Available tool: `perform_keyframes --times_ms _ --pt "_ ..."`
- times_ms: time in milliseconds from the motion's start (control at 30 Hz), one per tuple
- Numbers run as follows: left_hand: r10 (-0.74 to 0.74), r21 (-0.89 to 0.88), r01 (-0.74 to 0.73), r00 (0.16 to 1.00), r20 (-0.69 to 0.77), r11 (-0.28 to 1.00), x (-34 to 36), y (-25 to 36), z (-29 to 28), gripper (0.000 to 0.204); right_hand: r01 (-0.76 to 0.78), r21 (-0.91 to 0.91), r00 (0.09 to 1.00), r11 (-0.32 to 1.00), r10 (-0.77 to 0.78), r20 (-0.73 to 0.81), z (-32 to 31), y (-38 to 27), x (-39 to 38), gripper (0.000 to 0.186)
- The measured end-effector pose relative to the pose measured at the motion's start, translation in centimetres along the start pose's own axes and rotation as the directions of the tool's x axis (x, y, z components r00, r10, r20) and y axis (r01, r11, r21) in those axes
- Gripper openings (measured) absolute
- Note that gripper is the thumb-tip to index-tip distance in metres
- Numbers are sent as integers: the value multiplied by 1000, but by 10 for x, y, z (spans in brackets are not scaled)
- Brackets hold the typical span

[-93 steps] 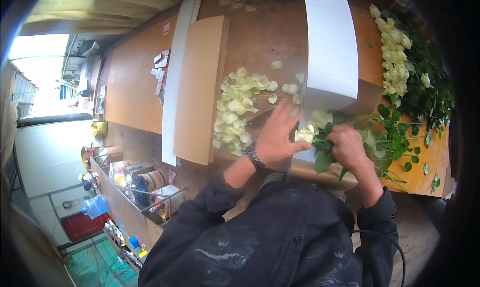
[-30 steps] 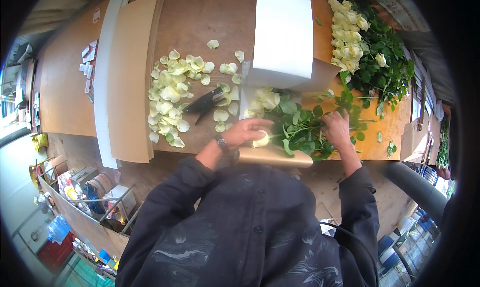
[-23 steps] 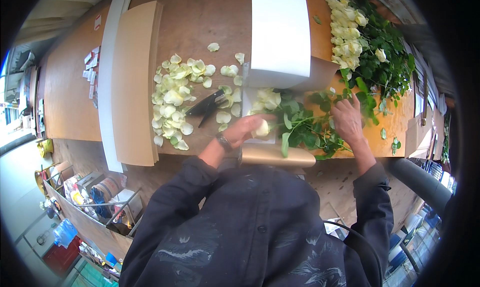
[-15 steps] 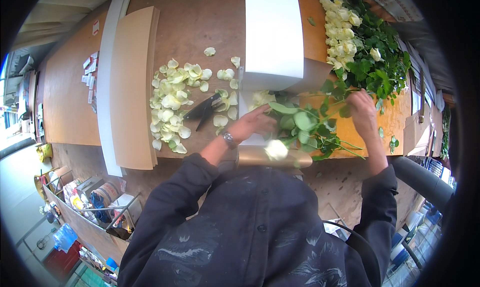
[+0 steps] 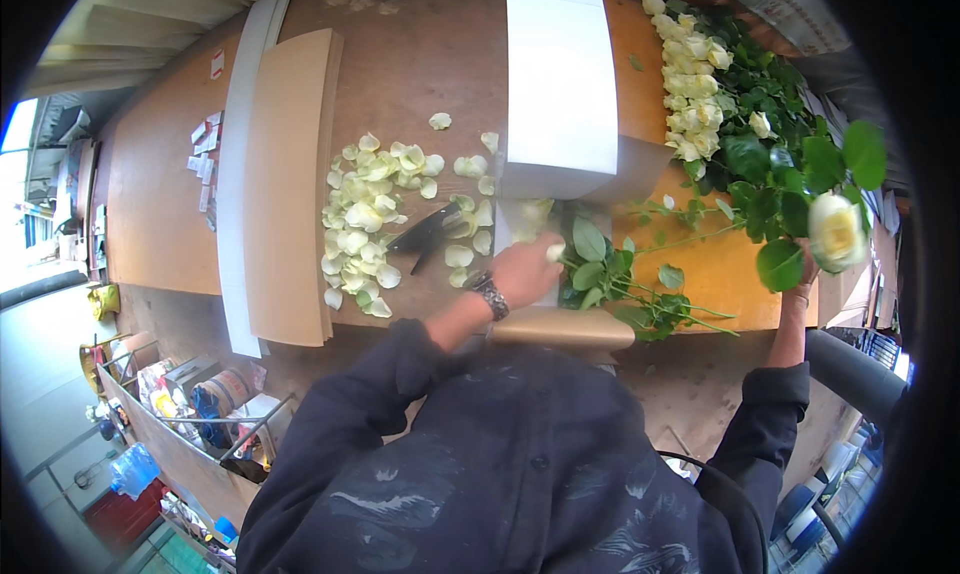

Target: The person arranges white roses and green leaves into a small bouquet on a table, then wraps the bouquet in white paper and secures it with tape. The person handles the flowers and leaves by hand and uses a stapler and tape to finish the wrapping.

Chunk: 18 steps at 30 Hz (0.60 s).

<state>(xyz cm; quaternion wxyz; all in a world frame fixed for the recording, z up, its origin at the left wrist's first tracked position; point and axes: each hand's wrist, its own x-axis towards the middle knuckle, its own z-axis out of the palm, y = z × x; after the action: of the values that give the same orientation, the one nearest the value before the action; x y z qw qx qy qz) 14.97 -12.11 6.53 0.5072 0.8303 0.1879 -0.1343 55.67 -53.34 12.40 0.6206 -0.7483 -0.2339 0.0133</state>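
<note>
At the far right my right hand (image 5: 806,271), partly hidden by leaves, grips a rose (image 5: 838,232) with a cream bloom and large green leaves, raised close to the view. My left hand (image 5: 527,272), a watch on its wrist, is curled over the wrapping paper (image 5: 565,329) beside other leafy rose stems (image 5: 650,292). Something small and pale shows at its fingertips; blur hides what it is. Left of this hand a black stapler-like tool (image 5: 422,232) lies among loose cream petals (image 5: 365,209).
A row of cream roses (image 5: 695,84) lies at the back right, stems and leaves pointing right. A white box-like stack (image 5: 560,74) stands at the back middle. Tan cardboard sheets (image 5: 290,189) lie to the left, past the petals. A bin of odds and ends (image 5: 210,404) stands below the table's left side.
The rose has swung from in front of my body up to the far right with my right hand. My left hand's fingers, spread before, are now curled in near the paper.
</note>
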Motion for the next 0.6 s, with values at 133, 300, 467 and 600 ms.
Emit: perform_keyframes --times_ms 133,300,467,600 --pt "-65 266 22 986 154 964 -22 -9 -9 31 284 -908 925 310 -339 173 13 -17 -8 34" --pt "-3 289 -10 999 44 957 -35 -9 -7 25 365 -767 894 527 -428 131 40 -43 7 32" --pt "469 343 -358 818 -334 869 -15 -1 -12 18 388 -728 887 566 -444 128 47 -54 2 33" --pt "543 454 -443 833 -111 773 13 -2 -7 44 401 -688 889 605 -438 134 60 -65 -2 34"
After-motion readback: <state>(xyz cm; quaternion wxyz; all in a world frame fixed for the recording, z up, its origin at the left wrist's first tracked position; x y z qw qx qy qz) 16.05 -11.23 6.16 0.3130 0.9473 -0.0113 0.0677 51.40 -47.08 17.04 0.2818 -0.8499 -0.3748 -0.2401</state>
